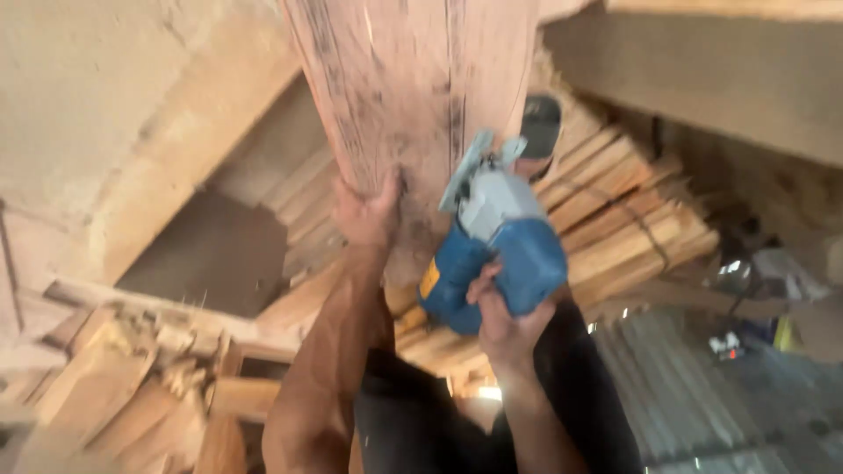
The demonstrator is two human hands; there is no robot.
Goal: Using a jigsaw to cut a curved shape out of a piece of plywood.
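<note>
Clearly, the left hand [367, 213] lies flat with spread fingers against the lower end of a wide reddish plank [413, 96], which runs its long axis away from the person, up through the middle of the view. Just to the right, touching the same plank, sits a blue power saw [496, 254]; the right hand [505, 323] is closed around its rear body. Both hands are about equally near the plank, the left directly on it. Further right lies a stack of pale slats [623, 219].

Stacked slats [615, 219] close behind saw [496, 254].
</note>
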